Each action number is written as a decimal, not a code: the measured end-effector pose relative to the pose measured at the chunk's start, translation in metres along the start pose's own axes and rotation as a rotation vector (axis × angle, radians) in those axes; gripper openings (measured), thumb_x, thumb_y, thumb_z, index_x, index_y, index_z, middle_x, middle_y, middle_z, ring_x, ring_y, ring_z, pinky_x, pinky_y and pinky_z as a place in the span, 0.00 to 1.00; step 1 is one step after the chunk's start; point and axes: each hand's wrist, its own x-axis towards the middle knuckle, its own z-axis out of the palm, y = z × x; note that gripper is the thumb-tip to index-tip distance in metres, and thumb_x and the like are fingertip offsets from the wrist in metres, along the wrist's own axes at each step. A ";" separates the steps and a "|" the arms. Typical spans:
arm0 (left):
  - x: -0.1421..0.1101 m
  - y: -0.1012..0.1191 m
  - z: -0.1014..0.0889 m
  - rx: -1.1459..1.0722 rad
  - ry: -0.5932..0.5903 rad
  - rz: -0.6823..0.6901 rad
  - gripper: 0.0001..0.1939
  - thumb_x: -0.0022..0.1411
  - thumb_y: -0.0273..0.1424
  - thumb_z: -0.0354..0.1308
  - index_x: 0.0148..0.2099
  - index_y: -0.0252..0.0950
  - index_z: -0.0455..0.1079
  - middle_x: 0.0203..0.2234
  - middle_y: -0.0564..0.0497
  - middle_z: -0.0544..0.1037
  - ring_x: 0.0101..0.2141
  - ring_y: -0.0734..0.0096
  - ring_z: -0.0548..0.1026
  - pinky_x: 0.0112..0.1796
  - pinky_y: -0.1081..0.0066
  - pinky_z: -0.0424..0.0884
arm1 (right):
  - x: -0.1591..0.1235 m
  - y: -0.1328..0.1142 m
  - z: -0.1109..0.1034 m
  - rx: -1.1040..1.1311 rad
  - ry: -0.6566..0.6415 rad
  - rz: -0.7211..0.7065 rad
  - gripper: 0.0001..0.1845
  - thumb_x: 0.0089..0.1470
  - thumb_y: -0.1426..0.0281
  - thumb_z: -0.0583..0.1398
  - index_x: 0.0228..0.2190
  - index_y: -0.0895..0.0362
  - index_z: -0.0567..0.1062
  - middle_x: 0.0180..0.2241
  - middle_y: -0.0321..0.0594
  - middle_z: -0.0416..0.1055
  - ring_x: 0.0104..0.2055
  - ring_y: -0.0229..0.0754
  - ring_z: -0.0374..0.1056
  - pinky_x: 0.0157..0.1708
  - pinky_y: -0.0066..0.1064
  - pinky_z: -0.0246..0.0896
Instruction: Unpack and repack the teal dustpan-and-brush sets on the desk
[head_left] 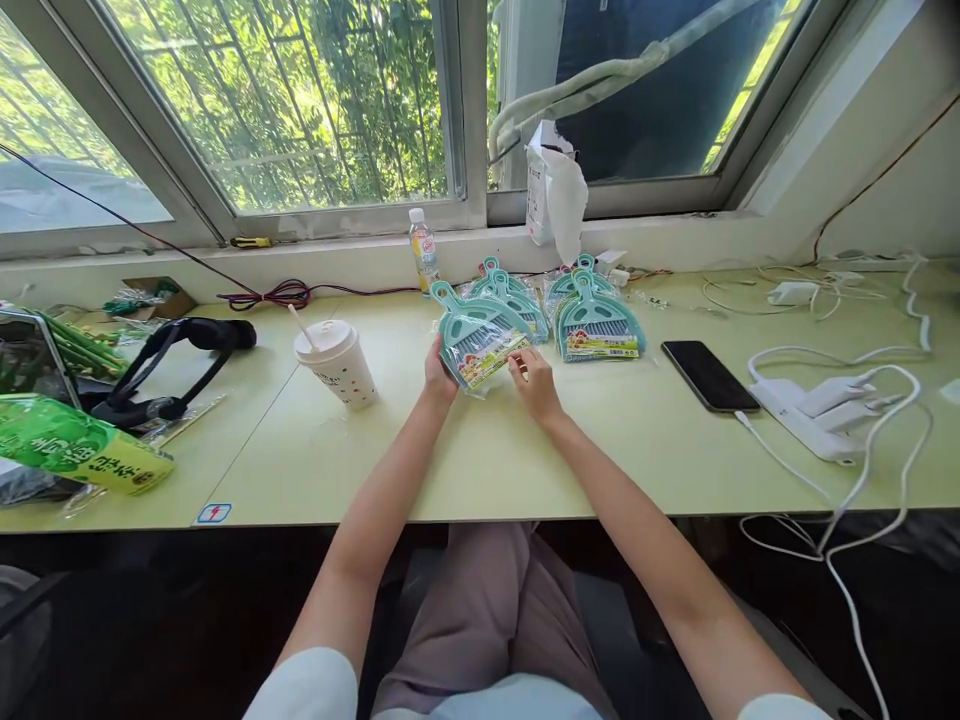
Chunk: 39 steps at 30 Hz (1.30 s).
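Note:
My left hand [441, 372] grips the left edge of a packaged mint-green dustpan and brush set [474, 325], tilted above the desk. Its clear wrapper carries a yellow-green label, and a small dark-bristled brush shows inside the pan. At the label's lower right corner, the fingers of my right hand [535, 382] are bent together in a pinch on the wrapper edge. More sets of the same kind lie behind: one stack [598, 318] to the right, and another [513, 292] partly hidden by the held set.
A lidded paper cup [337, 365] with a straw stands left of my hands. Farther left are a black headset strap [172, 365] and a green package [82, 445]. On the right lie a phone [710, 376] and a power strip [810, 415] with white cables. A bottle [424, 250] stands by the window.

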 end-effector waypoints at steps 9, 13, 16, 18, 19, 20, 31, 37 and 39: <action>-0.010 0.009 0.008 -0.236 0.125 -0.070 0.19 0.69 0.38 0.47 0.51 0.32 0.72 0.44 0.43 0.78 0.52 0.55 0.73 0.57 0.57 0.67 | -0.002 -0.007 -0.010 -0.454 -0.106 0.277 0.18 0.67 0.61 0.52 0.37 0.57 0.77 0.35 0.44 0.76 0.39 0.46 0.69 0.33 0.32 0.53; -0.010 0.010 0.008 -0.250 0.149 -0.043 0.18 0.69 0.37 0.48 0.52 0.34 0.71 0.41 0.45 0.79 0.49 0.58 0.75 0.55 0.58 0.68 | 0.002 -0.005 -0.011 -0.461 -0.069 0.342 0.16 0.65 0.64 0.54 0.35 0.58 0.78 0.40 0.48 0.75 0.44 0.49 0.68 0.35 0.33 0.56; -0.012 0.010 0.008 -0.271 0.130 -0.011 0.17 0.68 0.35 0.48 0.53 0.35 0.71 0.40 0.46 0.79 0.48 0.61 0.76 0.54 0.60 0.69 | 0.006 -0.004 -0.008 -0.152 -0.037 0.360 0.15 0.64 0.64 0.54 0.36 0.59 0.77 0.38 0.45 0.75 0.40 0.44 0.69 0.39 0.32 0.60; -0.014 0.008 0.009 -0.275 0.131 -0.016 0.17 0.68 0.35 0.47 0.51 0.34 0.72 0.37 0.46 0.79 0.46 0.61 0.77 0.53 0.60 0.70 | 0.007 -0.003 -0.005 0.131 -0.063 0.479 0.14 0.62 0.62 0.55 0.36 0.58 0.76 0.35 0.43 0.76 0.34 0.41 0.70 0.34 0.30 0.63; -0.015 0.008 0.010 -0.272 0.131 -0.030 0.17 0.68 0.36 0.47 0.49 0.33 0.72 0.36 0.46 0.79 0.45 0.60 0.77 0.52 0.60 0.70 | 0.007 -0.002 -0.004 0.263 -0.089 0.551 0.14 0.60 0.60 0.57 0.36 0.58 0.75 0.34 0.42 0.76 0.31 0.40 0.70 0.30 0.29 0.63; -0.016 0.007 0.010 -0.266 0.126 -0.049 0.17 0.68 0.36 0.46 0.47 0.32 0.73 0.35 0.46 0.79 0.44 0.59 0.77 0.52 0.60 0.70 | 0.008 -0.001 -0.003 0.371 -0.108 0.615 0.14 0.58 0.59 0.58 0.34 0.58 0.74 0.32 0.42 0.76 0.29 0.39 0.70 0.27 0.28 0.62; -0.018 0.011 0.009 0.088 -0.164 -0.171 0.14 0.63 0.31 0.54 0.49 0.34 0.73 0.43 0.46 0.79 0.45 0.61 0.76 0.47 0.64 0.72 | 0.018 0.013 -0.003 0.985 0.314 0.751 0.31 0.22 0.67 0.75 0.32 0.54 0.69 0.32 0.34 0.75 0.39 0.40 0.72 0.42 0.31 0.68; -0.004 0.010 0.001 0.056 0.048 -0.006 0.13 0.67 0.34 0.54 0.49 0.34 0.72 0.40 0.46 0.79 0.44 0.64 0.77 0.48 0.67 0.71 | 0.018 0.014 0.000 0.844 0.238 0.762 0.30 0.19 0.62 0.76 0.28 0.58 0.74 0.31 0.39 0.76 0.35 0.43 0.71 0.39 0.36 0.70; 0.002 0.014 -0.004 0.026 0.149 0.014 0.11 0.67 0.29 0.52 0.47 0.33 0.72 0.36 0.46 0.79 0.42 0.66 0.78 0.47 0.68 0.71 | 0.019 0.014 0.000 0.792 0.224 0.763 0.30 0.16 0.63 0.76 0.27 0.59 0.75 0.30 0.39 0.76 0.34 0.43 0.71 0.37 0.36 0.70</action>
